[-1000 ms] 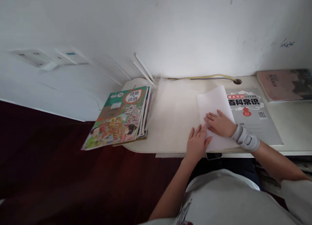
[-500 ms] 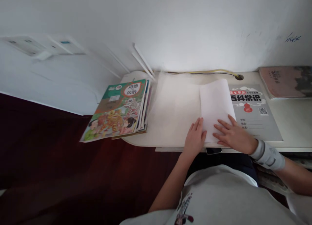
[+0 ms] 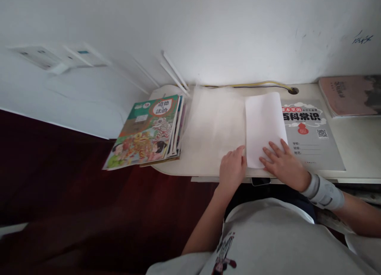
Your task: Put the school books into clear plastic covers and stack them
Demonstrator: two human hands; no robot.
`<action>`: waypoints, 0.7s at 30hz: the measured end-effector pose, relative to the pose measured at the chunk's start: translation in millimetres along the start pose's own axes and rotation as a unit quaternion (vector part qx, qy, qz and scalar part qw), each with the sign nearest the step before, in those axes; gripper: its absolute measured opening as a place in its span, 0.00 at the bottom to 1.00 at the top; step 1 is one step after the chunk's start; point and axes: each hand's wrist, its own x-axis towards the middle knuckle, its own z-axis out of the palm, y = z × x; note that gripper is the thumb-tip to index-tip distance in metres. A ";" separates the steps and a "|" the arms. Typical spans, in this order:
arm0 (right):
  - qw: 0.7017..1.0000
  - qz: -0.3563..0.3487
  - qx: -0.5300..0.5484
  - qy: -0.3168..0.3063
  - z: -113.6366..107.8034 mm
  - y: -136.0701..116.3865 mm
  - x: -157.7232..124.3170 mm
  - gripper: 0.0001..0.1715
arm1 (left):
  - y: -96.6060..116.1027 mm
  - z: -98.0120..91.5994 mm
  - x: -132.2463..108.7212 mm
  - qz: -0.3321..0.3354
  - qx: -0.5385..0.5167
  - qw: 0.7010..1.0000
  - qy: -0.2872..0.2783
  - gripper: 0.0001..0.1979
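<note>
A blank white sheet of paper [image 3: 263, 120], perhaps folded, lies on the desk and overlaps the left part of a grey book [image 3: 315, 156] with a red gourd on its cover. My right hand [image 3: 279, 160], fingers spread, rests flat on the lower right of the sheet. At the sheet's lower left edge is my left hand [image 3: 233, 167], its fingers curled together. What those fingers hold, if anything, is hidden. Left of the paper, a clear plastic sheet [image 3: 216, 112] seems to lie over the desk, faint against its surface.
A stack of books, a green textbook [image 3: 145, 136] on top, overhangs the desk's left end. At the right back lies a pinkish book [image 3: 345, 96]. A yellow cable [image 3: 258, 83] runs along the wall to a desk hole. Below the front edge, a dark phone-like object [image 3: 261, 181] shows.
My left hand has drawn slightly left and its fingers have gone from extended to curled. My right hand stays flat on the paper. The view has shifted a little.
</note>
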 end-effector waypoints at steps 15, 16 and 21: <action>0.995 -0.094 0.010 0.022 -6.5 -17.6 14.8 0.18 | 3.1 0.0 -3.7 0.050 -0.002 0.997 -0.059 0.18; 0.996 -0.085 0.009 0.014 -6.4 -19.2 16.0 0.18 | 2.7 -0.7 -4.4 0.048 -0.008 0.997 -0.063 0.18; 1.000 -0.002 0.006 -0.004 -4.6 -33.6 16.0 0.19 | 4.0 -8.6 -6.5 0.067 -0.007 0.996 -0.051 0.17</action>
